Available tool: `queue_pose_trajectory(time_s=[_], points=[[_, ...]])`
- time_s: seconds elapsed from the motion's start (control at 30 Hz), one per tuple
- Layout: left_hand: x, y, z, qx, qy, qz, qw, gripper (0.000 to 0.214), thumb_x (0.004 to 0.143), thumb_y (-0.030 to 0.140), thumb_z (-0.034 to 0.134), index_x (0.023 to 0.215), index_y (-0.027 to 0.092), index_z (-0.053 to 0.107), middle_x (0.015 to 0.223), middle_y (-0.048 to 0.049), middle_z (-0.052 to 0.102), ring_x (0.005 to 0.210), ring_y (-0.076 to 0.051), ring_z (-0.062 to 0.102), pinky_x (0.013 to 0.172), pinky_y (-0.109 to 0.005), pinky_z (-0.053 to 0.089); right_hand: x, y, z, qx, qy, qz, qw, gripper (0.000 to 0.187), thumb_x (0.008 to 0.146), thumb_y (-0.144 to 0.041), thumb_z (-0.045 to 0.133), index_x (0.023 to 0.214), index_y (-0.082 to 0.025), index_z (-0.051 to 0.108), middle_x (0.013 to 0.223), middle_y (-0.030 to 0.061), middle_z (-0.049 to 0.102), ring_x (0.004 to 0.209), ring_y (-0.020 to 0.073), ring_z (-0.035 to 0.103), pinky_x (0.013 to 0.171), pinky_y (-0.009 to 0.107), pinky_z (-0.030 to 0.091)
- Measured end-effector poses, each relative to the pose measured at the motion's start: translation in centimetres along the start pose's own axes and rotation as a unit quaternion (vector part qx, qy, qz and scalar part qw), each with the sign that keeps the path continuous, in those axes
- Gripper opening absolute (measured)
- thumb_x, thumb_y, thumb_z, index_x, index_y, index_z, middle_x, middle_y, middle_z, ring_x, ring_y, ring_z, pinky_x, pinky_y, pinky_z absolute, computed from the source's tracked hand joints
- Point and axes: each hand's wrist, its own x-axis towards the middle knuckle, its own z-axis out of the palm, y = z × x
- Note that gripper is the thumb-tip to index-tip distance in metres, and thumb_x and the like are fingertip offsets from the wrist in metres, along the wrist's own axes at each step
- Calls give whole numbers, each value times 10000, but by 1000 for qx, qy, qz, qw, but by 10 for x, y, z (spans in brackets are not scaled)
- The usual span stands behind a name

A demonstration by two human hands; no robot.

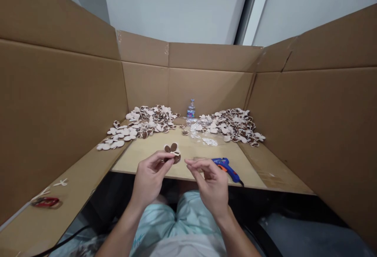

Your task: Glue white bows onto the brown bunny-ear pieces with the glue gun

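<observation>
Brown corrugated cardboard walls (59, 112) are boxing in this bench, and a pale wooden tabletop (141, 163) is carrying the action. Two big heaps of flat cream-and-brown cut-out shapes (138, 125) (229, 127) are sitting to either side of a small clear plastic water bottle (191, 110). Up front, the left hand (150, 178) is clamping a small brown-and-cream rounded piece (172, 155) between thumb and fingers, right over the tabletop's near edge. The right hand (210, 186) is hovering just beside it, its grip apart and its fingertips (188, 162) not quite reaching the piece. Just past that hand, a blue glue gun with an orange trigger (226, 168) is lying on its side, its black cord (242, 183) dropping over the front edge.

Here's the danger: a slipped pinch could send that little piece down into the dark gap before the lap, and a snag on the cord could drag the gun off the board. Any hot glue would be a burn risk too, but nobody can tell from here whether the gun is hot. The fingers are hiding part of the piece, so its join and any glue stay out of sight, and the material of the shapes is hard to make out.
</observation>
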Motion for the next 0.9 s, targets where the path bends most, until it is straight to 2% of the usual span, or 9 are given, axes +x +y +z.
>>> queue_pose_trajectory(time_s=[0.2, 0.43, 0.9], points=[[-4, 5, 3, 12, -3, 24, 1000, 107, 769, 229, 701, 848, 208, 770, 873, -56, 702, 839, -191, 677, 771, -279, 566, -1, 1, -2, -87, 20, -29, 996, 111, 768, -208, 751, 836, -224, 664, 778, 31, 716, 731, 183, 690, 700, 308, 564], [-6, 4, 3, 28, -37, 47, 998, 145, 745, 187, 733, 884, 223, 756, 869, -42, 673, 806, -165, 651, 753, -261, 555, 1, -2, -2, -110, 18, -59, 992, 85, 794, -200, 731, 848, -230, 672, 783, 23, 725, 744, 178, 698, 681, 289, 548], [-6, 9, 6, 10, -32, 21, 999, 58, 713, 198, 755, 769, 207, 745, 766, -35, 680, 734, -173, 649, 709, -280, 552, 1, -5, 0, -106, 31, -39, 993, 114, 773, -220, 753, 826, -223, 653, 781, 26, 710, 724, 170, 675, 651, 285, 534]])
